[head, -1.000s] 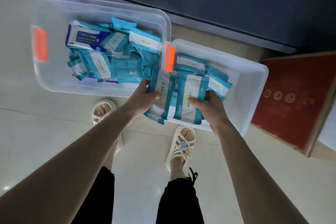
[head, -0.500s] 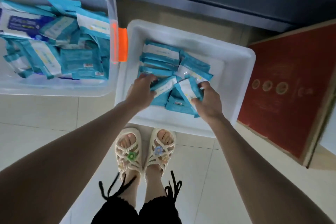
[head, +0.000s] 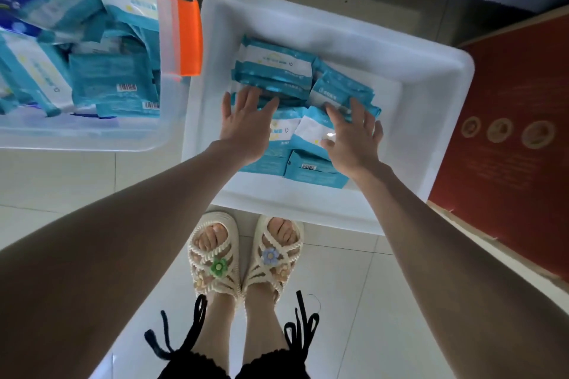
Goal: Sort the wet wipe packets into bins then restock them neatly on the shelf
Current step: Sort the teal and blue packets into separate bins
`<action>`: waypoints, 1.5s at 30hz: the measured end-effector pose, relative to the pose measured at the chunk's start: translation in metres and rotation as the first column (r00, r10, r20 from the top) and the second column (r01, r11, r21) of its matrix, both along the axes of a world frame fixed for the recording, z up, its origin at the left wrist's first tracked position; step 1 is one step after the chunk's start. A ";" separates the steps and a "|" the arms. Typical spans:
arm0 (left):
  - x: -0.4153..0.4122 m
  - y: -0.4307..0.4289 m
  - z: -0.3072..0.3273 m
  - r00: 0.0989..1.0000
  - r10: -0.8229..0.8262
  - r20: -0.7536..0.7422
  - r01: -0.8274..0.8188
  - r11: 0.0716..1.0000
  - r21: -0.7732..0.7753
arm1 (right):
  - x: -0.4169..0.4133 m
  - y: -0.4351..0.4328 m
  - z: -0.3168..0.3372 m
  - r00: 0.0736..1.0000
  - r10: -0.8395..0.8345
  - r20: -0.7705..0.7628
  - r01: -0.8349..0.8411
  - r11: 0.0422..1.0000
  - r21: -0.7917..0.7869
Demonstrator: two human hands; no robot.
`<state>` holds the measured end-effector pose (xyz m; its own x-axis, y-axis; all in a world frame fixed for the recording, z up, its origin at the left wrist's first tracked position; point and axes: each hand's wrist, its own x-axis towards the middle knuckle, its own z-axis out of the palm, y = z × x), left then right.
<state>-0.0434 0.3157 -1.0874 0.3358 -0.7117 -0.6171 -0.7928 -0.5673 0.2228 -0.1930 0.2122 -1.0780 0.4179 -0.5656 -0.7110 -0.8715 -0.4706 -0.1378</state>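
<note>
Just beneath spread fingers [head: 248, 100], packets [head: 274, 63].

Glossy plastic-film packets [head: 277, 71] fill a smooth white plastic bin [head: 431, 95] on glossy floor tiles [head: 354, 301].

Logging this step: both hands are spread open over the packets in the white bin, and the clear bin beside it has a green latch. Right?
The head view shows the latch is orange, not green; the rest holds.
</note>
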 end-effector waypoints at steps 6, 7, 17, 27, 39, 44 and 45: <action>0.010 0.007 0.061 0.963 0.159 -0.220 -0.159 0.987 0.018 | 0.024 -0.004 0.059 0.998 -0.057 0.031 0.052 0.988 0.144; 0.015 0.008 0.077 0.950 0.189 -0.249 -0.191 0.981 0.015 | 0.031 -0.003 0.073 0.997 -0.058 0.053 0.049 0.987 0.155; 0.106 0.057 0.206 0.924 0.340 -0.177 -0.364 0.921 -0.135 | 0.136 0.030 0.191 0.967 0.052 0.248 -0.078 0.992 0.095; 0.224 0.148 0.194 0.865 0.476 -0.161 -0.485 0.874 -0.021 | 0.257 0.119 0.186 0.952 -0.041 0.303 0.001 0.992 0.130; 0.302 0.197 0.084 0.692 0.658 -0.297 -0.642 0.749 0.164 | 0.335 0.182 0.080 0.960 -0.263 0.090 0.239 0.946 0.220; 0.314 0.196 0.042 0.559 0.787 -0.261 -0.757 0.613 0.226 | 0.340 0.182 0.033 0.978 -0.196 0.065 0.180 0.964 0.194; 0.316 0.193 0.035 0.535 0.807 -0.251 -0.774 0.587 0.237 | 0.341 0.181 0.025 0.985 -0.165 0.048 0.153 0.970 0.187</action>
